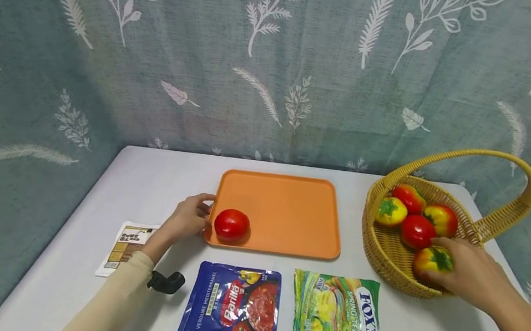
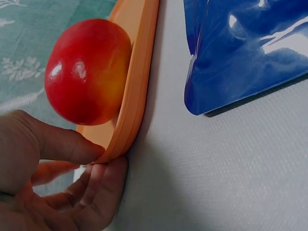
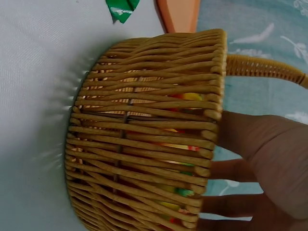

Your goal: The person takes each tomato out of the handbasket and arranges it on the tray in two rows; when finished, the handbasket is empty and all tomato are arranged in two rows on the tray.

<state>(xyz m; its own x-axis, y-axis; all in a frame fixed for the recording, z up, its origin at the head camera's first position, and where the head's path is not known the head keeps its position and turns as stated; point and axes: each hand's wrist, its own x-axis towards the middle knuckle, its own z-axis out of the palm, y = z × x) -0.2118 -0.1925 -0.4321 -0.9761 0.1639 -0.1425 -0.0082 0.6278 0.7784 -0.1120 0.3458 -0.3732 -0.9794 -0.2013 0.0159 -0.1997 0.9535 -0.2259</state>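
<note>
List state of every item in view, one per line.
left hand: pinches the orange tray's corner
right hand: in the basket, gripping a red-yellow fruit
orange tray: flat on the table, holds one red fruit
wicker basket: upright, four other fruits inside
Barilla pouch: lying flat, sealed
Fox's bag: lying flat, sealed

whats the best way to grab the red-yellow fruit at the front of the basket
Take the red-yellow fruit round its rounded body, from above. The woven basket wall blocks a sideways approach, and the other fruits crowd it from behind. The right hand is already over it, fingers curled round its top, which seems the sensible hold. The arching handle leaves that side open.
</note>
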